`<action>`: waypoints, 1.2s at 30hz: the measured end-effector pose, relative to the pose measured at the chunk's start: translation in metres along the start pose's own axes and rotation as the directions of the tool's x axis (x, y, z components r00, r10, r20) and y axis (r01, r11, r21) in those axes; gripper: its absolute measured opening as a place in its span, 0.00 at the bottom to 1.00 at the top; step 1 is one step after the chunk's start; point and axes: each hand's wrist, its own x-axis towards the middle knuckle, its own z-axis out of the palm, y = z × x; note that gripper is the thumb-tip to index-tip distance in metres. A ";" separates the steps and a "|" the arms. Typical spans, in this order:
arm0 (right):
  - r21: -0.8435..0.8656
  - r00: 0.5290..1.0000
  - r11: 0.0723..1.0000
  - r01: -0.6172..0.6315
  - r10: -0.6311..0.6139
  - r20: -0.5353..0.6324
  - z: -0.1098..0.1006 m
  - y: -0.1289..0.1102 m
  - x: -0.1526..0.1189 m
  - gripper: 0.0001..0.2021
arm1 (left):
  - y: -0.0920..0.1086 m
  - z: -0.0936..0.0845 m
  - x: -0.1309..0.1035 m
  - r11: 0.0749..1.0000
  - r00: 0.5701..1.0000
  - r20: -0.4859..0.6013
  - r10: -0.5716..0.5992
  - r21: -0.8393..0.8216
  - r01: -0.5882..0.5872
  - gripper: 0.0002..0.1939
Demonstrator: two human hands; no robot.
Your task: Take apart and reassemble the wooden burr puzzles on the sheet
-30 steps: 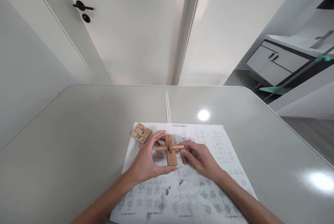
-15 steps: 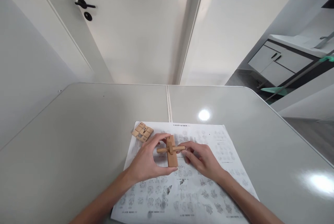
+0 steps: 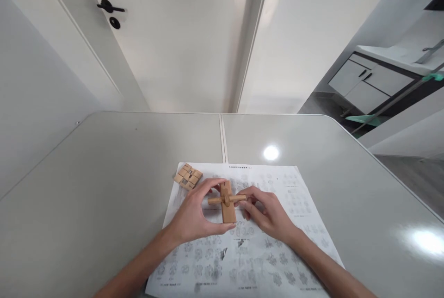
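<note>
A wooden interlocking puzzle [image 3: 228, 212] is held above the printed sheet. It has a flat upright block crossed by a rounded bar, with a small knob at the crossing. My left hand [image 3: 194, 212] grips the block by its top and bottom ends, thumb below and fingers above. My right hand [image 3: 265, 210] pinches the right end of the crossbar between thumb and fingers. Its other fingers are curled and partly hidden. Beyond my left hand, a second wooden puzzle [image 3: 188, 176] made of small blocks lies on the sheet's far left corner.
The printed paper sheet [image 3: 284, 242] shows rows of small diagrams and has torn spots near its middle. It lies on a glossy grey table [image 3: 104, 187] with a seam down the centre. Behind stand a white door [image 3: 173, 48] and, at right, a sink cabinet [image 3: 371, 78].
Both hands keep their grip on the wooden puzzle, which looks almost unmoved. The whole view has shifted slightly.
</note>
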 end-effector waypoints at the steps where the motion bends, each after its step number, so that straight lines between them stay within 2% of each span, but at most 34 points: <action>1: 0.008 1.000 1.000 -0.003 0.003 -0.008 0.000 0.000 0.000 0.09 | 0.000 -0.001 0.000 1.000 1.000 0.002 -0.001 0.004 0.001 0.43; 11: 0.006 0.999 0.999 -0.035 0.036 -0.006 0.000 0.000 0.001 0.08 | -0.002 0.001 0.000 1.000 1.000 -0.020 0.020 -0.021 -0.020 0.44; 16: -0.124 0.996 0.989 0.078 -0.082 -0.025 0.004 0.000 0.003 0.06 | -0.004 0.005 -0.001 0.999 1.000 -0.022 0.019 -0.043 -0.020 0.45; 19: -0.143 0.990 0.980 0.139 -0.142 -0.014 0.009 0.001 0.003 0.08 | -0.004 0.006 -0.003 0.998 1.000 -0.004 0.018 -0.065 -0.018 0.46; 27: -0.275 0.991 0.952 0.133 -0.128 0.036 0.013 0.004 0.001 0.10 | -0.003 0.009 -0.004 0.990 0.998 0.059 0.000 -0.144 0.009 0.44; 31: -0.217 0.996 0.972 0.093 -0.091 0.019 0.008 -0.001 0.002 0.04 | -0.003 0.008 -0.004 0.996 0.999 -0.023 0.023 -0.090 -0.025 0.42; 34: -0.102 0.995 0.992 0.074 -0.080 -0.053 0.005 -0.006 0.002 0.07 | -0.004 0.007 -0.004 0.999 0.996 -0.084 0.041 0.006 -0.041 0.44; 36: 0.010 0.998 1.000 0.025 -0.025 -0.060 0.004 -0.008 0.002 0.10 | -0.004 0.007 -0.005 0.997 0.995 -0.074 0.059 0.056 -0.055 0.46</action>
